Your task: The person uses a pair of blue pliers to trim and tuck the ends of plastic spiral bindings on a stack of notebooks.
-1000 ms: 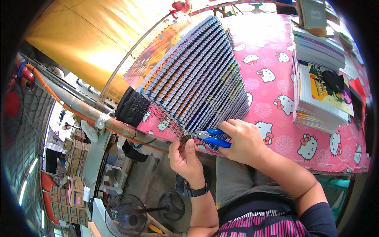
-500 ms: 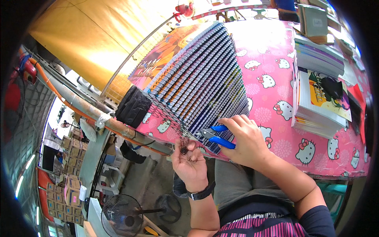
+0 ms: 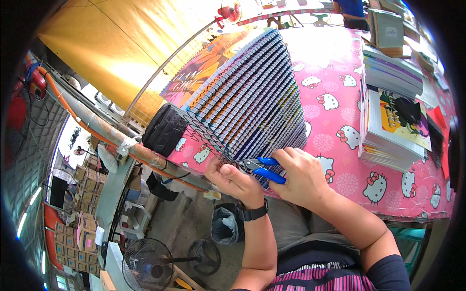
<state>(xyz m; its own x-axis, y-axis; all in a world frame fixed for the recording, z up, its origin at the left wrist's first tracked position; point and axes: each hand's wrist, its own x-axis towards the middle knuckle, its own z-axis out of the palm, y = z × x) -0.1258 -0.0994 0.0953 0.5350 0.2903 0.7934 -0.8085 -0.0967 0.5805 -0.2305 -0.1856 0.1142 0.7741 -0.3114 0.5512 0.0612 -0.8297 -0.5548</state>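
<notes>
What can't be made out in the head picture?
Head view, throughout:
Left hand: contents, if any, hidden by its fingers.
Blue-handled pliers: whether the tips grip anything, too small.
Spiral notebooks: part of the stack's near end, behind the right hand.
Patterned shirt: cut off by the lower edge.

We have a stack of spiral notebooks (image 3: 252,97) before us on the worktop (image 3: 340,162), with our left hand (image 3: 232,179) at its near end and the cutters (image 3: 270,175) in our right hand (image 3: 303,177), just beside it. To its right, well apart, lies a pile of books (image 3: 388,145), more books (image 3: 392,72) behind. Past the worktop's left edge, we see a pipe (image 3: 155,162), a bin (image 3: 224,238), a standing fan (image 3: 148,266) and, farther left, stacked boxes (image 3: 80,242).
</notes>
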